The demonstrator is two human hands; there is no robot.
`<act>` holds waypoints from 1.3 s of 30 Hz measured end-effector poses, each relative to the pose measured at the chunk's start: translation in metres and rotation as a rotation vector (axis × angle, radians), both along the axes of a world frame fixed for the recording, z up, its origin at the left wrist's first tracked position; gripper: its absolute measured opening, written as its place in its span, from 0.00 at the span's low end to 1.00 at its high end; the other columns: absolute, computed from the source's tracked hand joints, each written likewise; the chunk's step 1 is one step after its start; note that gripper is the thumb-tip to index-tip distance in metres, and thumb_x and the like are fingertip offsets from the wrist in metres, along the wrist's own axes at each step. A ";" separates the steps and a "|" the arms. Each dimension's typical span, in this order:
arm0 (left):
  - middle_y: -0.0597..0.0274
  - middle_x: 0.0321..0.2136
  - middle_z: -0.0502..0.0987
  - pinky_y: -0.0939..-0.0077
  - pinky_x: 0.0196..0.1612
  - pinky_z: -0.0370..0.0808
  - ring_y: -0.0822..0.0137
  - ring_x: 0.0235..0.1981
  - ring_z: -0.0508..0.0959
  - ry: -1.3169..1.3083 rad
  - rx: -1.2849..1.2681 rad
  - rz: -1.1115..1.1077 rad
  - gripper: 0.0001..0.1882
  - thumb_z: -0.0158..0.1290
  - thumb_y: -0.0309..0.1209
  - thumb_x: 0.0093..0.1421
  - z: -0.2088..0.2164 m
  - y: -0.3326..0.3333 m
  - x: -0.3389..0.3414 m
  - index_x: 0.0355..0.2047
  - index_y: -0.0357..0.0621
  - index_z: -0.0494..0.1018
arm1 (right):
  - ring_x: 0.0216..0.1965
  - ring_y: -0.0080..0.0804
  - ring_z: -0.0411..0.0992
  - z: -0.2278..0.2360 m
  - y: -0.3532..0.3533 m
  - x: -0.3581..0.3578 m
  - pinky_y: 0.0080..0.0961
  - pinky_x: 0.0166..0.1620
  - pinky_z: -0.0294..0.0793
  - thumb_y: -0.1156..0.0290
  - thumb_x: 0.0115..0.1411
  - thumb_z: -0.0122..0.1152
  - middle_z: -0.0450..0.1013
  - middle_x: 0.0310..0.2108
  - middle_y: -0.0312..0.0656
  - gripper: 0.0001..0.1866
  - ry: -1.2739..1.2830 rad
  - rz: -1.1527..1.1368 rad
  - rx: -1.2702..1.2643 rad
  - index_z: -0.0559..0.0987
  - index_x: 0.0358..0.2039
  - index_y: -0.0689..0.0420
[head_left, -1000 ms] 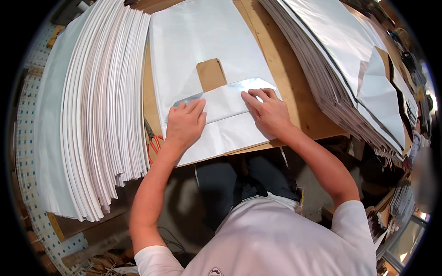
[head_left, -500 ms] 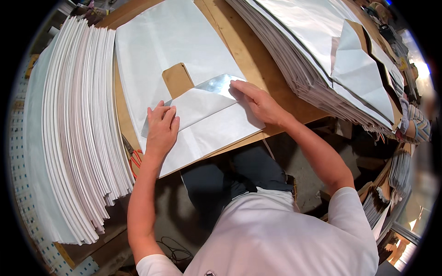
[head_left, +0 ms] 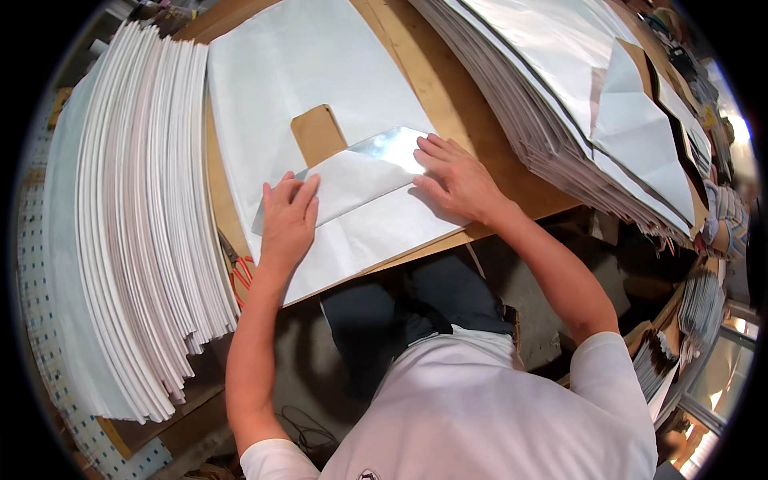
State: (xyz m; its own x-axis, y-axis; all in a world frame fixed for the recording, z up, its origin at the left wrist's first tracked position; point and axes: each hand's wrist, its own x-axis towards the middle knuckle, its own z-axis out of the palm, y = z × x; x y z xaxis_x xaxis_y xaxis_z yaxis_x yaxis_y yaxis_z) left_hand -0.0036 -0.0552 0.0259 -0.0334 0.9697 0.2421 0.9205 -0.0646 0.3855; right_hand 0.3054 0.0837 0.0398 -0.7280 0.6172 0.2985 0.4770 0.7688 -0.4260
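Observation:
A large white paper bag [head_left: 320, 76] lies flat on the table, its near end folded into a flap [head_left: 352, 182]. A shiny metal-like sheet [head_left: 392, 146] shows along the far edge of that fold, one corner pointing away from me. Beyond the fold sits a small brown paper piece [head_left: 318, 134]. My left hand [head_left: 290, 222] rests on the left end of the fold, fingers apart and slightly bent. At the right end, my right hand [head_left: 460, 178] presses its spread fingers on the shiny sheet and the paper beside it. Neither hand grips anything.
To the left stands a tall fanned stack of white paper bags [head_left: 132, 216]. Orange-handled scissors [head_left: 242, 272] lie between it and the bag. Another thick bag stack [head_left: 560, 120] fills the right, above the wooden tabletop [head_left: 444, 88]. Another person's patterned sleeve [head_left: 730, 216] shows far right.
My right hand has turned and spread its fingers flatter over the right end of the fold. My left hand stays at the left end. The whole view has shifted slightly.

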 end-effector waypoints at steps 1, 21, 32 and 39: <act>0.55 0.50 0.72 0.30 0.69 0.54 0.47 0.62 0.72 0.030 0.002 -0.012 0.19 0.54 0.28 0.67 -0.002 0.000 -0.001 0.58 0.49 0.76 | 0.62 0.50 0.68 -0.001 -0.003 -0.006 0.43 0.65 0.65 0.55 0.67 0.62 0.75 0.56 0.50 0.20 0.049 -0.053 -0.018 0.80 0.46 0.61; 0.64 0.64 0.72 0.29 0.69 0.55 0.57 0.66 0.69 0.167 0.023 -0.040 0.24 0.54 0.28 0.67 -0.006 -0.001 -0.002 0.63 0.48 0.72 | 0.65 0.53 0.69 -0.010 -0.020 -0.050 0.57 0.71 0.56 0.66 0.63 0.65 0.77 0.57 0.51 0.18 0.006 -0.281 0.104 0.79 0.50 0.61; 0.64 0.64 0.73 0.41 0.72 0.55 0.58 0.65 0.70 0.092 0.008 -0.036 0.22 0.53 0.31 0.69 -0.004 -0.003 -0.006 0.63 0.50 0.73 | 0.75 0.47 0.52 -0.013 -0.020 -0.094 0.52 0.75 0.45 0.55 0.74 0.45 0.57 0.73 0.52 0.31 -0.229 -0.081 0.093 0.64 0.70 0.62; 0.67 0.61 0.75 0.45 0.71 0.57 0.60 0.63 0.72 0.037 0.015 0.008 0.20 0.54 0.34 0.69 -0.004 -0.001 -0.006 0.60 0.52 0.76 | 0.77 0.48 0.47 -0.013 -0.018 -0.085 0.55 0.76 0.41 0.54 0.75 0.41 0.53 0.75 0.52 0.33 -0.324 -0.097 0.046 0.61 0.72 0.61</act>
